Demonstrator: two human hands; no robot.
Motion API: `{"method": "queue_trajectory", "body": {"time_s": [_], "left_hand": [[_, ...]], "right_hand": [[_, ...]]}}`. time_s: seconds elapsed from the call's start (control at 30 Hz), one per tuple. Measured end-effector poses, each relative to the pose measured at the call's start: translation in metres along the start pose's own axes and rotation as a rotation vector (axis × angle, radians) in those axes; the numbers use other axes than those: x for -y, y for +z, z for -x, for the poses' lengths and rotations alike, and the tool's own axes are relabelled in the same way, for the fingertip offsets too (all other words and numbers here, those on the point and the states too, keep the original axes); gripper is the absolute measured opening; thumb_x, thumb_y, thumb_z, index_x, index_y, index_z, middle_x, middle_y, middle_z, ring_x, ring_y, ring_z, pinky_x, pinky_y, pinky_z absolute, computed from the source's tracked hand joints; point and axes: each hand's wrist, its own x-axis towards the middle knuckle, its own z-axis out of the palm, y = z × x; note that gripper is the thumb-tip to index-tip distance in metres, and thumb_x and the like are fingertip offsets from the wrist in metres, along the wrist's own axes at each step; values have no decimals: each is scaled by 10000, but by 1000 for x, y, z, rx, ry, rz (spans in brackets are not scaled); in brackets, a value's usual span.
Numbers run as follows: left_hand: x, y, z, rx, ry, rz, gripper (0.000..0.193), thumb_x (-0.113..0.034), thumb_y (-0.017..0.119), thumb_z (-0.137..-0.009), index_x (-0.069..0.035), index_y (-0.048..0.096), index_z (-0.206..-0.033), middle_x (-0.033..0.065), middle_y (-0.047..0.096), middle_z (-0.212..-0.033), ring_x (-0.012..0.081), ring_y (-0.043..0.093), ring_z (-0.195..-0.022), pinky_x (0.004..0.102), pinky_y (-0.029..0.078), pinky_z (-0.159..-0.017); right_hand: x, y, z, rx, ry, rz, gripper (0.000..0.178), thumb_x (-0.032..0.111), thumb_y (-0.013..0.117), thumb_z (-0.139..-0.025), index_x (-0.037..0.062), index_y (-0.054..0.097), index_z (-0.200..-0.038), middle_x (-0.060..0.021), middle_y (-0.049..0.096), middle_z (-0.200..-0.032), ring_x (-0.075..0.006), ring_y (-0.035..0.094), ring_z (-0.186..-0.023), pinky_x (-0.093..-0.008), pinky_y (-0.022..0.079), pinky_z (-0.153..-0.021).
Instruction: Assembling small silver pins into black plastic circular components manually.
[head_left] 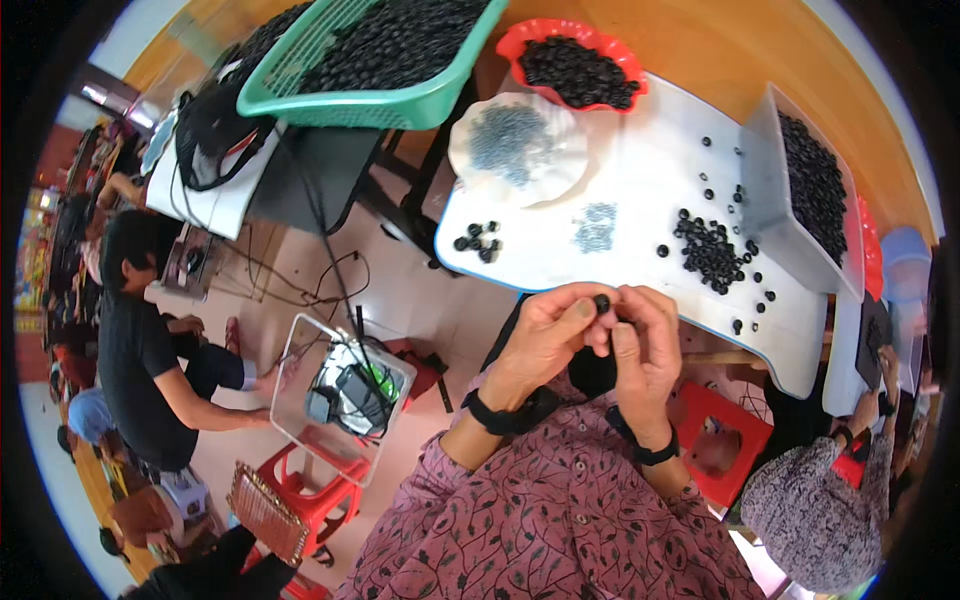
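Close in front of my chest, above the near edge of a white tabletop [540, 245], my two hands come together. My left hand [545, 338] pinches a small round black plastic part [601, 303] between thumb and fingertips. Beside it my right hand [650, 350] has its thumb and fingers closed; whatever lies between them is hidden. Just beyond the hands is a small heap of thin metal pins [596, 228]. A loose pile of black parts [710, 250] lies to the right, and a smaller cluster of them [478, 242] to the left.
A white scalloped plate [570, 160] of pins and a red scalloped bowl [513, 42] of black parts stand at the back. A grey bin [772, 190] is at right, a green basket [350, 108] at left. People sit nearby on both sides; a red stool [745, 440] is below right.
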Motion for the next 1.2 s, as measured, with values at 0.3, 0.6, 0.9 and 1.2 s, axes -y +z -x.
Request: {"method": "queue_trajectory", "body": {"time_s": [0.3,0.6,0.9,1.2], "left_hand": [[0,12,-2,-23,53,-34,323,-233,549,-978,14,572,-1184,21,585,-927,87,532,-816,219,456,-737],[7,19,-3,-49,157,-380,290,-262,507,-992,-3,560,-1111,-22,499,-895,52,442,-771,189,376,-697],[16,12,-5,-114,160,-309,297,-258,495,-994,9,556,-1111,-34,482,-838,45,428,-748,180,356,-691],[-3,20,-7,-13,98,-81,422,-340,526,-979,37,573,-1162,37,553,-887,99,500,-793,226,422,-725]], "right_hand": [[2,4,-6,101,42,-39,536,124,675,-857,-43,420,-1298,-197,520,-1260,-257,539,-1112,-340,430,-949],[7,12,-15,63,159,-44,516,220,668,-878,-57,474,-1268,-125,600,-1135,-147,563,-935,-275,462,-839],[-1,13,-16,68,246,-217,407,143,648,-886,-29,510,-1228,-122,616,-1196,-133,568,-1018,-270,450,-904],[3,16,-15,85,46,-118,674,49,704,-828,-51,343,-1388,-188,523,-1305,-176,532,-1116,-308,434,-958]]}}
